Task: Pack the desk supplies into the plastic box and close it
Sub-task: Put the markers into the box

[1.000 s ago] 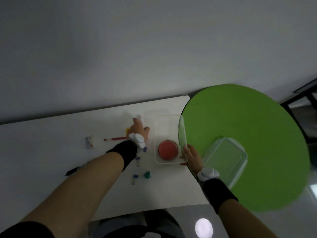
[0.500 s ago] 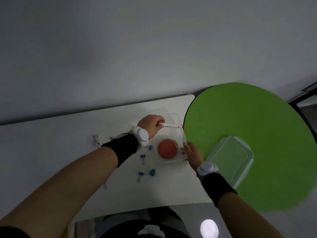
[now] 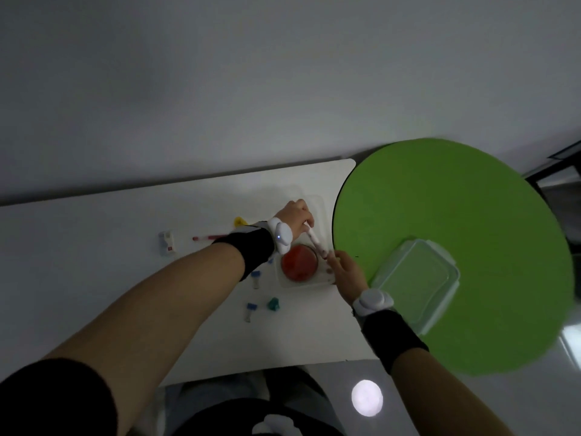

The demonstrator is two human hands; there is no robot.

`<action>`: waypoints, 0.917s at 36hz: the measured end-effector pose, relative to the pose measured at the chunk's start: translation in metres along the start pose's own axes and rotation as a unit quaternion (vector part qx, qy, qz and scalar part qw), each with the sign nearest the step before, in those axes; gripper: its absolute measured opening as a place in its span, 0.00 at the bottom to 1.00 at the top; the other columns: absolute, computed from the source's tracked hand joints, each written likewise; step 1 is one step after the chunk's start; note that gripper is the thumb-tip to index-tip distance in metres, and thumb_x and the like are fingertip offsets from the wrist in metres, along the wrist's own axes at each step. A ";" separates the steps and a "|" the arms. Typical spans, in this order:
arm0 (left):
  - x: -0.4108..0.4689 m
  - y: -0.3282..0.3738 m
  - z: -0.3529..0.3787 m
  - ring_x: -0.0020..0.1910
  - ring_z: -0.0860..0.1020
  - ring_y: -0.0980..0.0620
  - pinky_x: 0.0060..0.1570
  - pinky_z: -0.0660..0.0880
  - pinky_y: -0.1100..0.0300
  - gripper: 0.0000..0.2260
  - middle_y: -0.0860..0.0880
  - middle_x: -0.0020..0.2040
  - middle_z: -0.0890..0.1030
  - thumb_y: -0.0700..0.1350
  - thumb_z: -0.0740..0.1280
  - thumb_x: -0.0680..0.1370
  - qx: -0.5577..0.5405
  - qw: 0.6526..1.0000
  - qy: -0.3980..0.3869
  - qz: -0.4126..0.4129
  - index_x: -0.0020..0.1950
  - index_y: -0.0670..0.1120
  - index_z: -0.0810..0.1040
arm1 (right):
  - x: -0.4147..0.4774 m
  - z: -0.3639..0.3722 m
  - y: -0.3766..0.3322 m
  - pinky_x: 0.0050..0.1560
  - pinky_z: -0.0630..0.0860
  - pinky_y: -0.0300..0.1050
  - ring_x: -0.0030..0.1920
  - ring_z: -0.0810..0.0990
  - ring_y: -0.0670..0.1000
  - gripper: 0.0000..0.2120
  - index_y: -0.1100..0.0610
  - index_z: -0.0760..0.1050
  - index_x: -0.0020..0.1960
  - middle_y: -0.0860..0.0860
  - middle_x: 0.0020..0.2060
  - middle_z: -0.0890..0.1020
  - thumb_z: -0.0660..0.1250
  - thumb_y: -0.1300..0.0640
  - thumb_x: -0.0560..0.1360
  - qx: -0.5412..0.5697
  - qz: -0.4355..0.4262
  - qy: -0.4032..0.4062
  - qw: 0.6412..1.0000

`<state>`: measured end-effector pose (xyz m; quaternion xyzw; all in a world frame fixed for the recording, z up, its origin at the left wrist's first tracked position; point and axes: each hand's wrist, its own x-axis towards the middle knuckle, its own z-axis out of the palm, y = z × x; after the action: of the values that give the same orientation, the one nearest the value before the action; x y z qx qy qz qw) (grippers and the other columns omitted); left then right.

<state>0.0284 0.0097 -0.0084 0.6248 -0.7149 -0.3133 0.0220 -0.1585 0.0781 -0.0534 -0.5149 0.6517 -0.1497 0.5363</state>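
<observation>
Left hand (image 3: 294, 212) fingers pinched on a white marker with red print (image 3: 315, 244), slanted over the clear plastic box (image 3: 320, 209) holding a red round tin (image 3: 298, 262). Right hand (image 3: 347, 272) fingers loosely curled against box's near-right rim, grasp unclear. Clear lid (image 3: 415, 281) on green round mat (image 3: 456, 215), right. Small clips (image 3: 256, 275) scattered on white surface (image 3: 94, 247), left.

White table (image 3: 94, 247) carries plastic box (image 3: 323, 280), red pen (image 3: 209, 237), clips (image 3: 255, 275).

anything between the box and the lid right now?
Head view: the right hand sits at the box edge; beyond it only bare green table up to the lid.
</observation>
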 end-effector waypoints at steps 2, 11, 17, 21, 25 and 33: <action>0.005 -0.001 0.006 0.63 0.70 0.42 0.64 0.65 0.56 0.10 0.40 0.64 0.70 0.38 0.63 0.78 -0.014 1.000 0.009 -0.006 0.56 0.41 0.81 | 0.001 0.001 0.000 0.48 0.77 0.53 0.48 0.81 0.57 0.18 0.56 0.74 0.61 0.54 0.49 0.82 0.58 0.46 0.79 -0.014 0.001 0.004 1.000; 0.013 0.001 0.023 0.52 0.78 0.43 0.40 0.66 0.72 0.07 0.44 0.58 0.69 0.36 0.64 0.76 -0.092 0.993 0.018 -0.073 0.53 0.42 0.75 | -0.002 0.007 -0.007 0.43 0.70 0.47 0.41 0.76 0.55 0.14 0.56 0.76 0.52 0.54 0.41 0.79 0.56 0.49 0.81 -0.059 -0.007 0.004 0.998; 0.014 0.002 0.033 0.50 0.77 0.44 0.47 0.73 0.57 0.21 0.41 0.62 0.68 0.40 0.71 0.72 -0.110 0.985 0.056 -0.120 0.62 0.42 0.68 | -0.001 0.009 -0.009 0.49 0.74 0.51 0.45 0.78 0.57 0.14 0.55 0.77 0.52 0.56 0.44 0.81 0.56 0.49 0.81 -0.052 -0.014 -0.010 0.999; 0.013 0.003 0.043 0.51 0.78 0.40 0.50 0.72 0.53 0.24 0.40 0.62 0.69 0.40 0.73 0.70 -0.129 0.983 0.053 -0.123 0.62 0.41 0.68 | 0.001 0.014 -0.011 0.40 0.71 0.40 0.41 0.74 0.53 0.09 0.52 0.75 0.50 0.52 0.40 0.77 0.56 0.51 0.81 -0.052 -0.026 -0.015 0.998; 0.010 0.000 0.044 0.58 0.74 0.41 0.55 0.70 0.52 0.23 0.40 0.60 0.74 0.44 0.72 0.72 -0.113 0.987 0.046 -0.107 0.62 0.41 0.69 | 0.003 0.016 -0.011 0.29 0.66 0.26 0.42 0.75 0.52 0.13 0.59 0.75 0.56 0.53 0.43 0.78 0.56 0.53 0.81 -0.058 -0.034 -0.004 0.998; -0.004 -0.005 0.032 0.71 0.65 0.44 0.68 0.63 0.55 0.20 0.42 0.71 0.69 0.41 0.63 0.76 -0.069 0.992 0.086 -0.064 0.68 0.41 0.68 | 0.014 0.019 -0.014 0.36 0.69 0.38 0.42 0.78 0.51 0.18 0.58 0.76 0.58 0.53 0.46 0.82 0.58 0.46 0.79 -0.076 -0.048 0.035 0.995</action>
<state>0.0203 0.0261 -0.0350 0.6908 -0.6458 -0.3073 0.1065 -0.1333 0.0671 -0.0582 -0.5794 0.6540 -0.1435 0.4648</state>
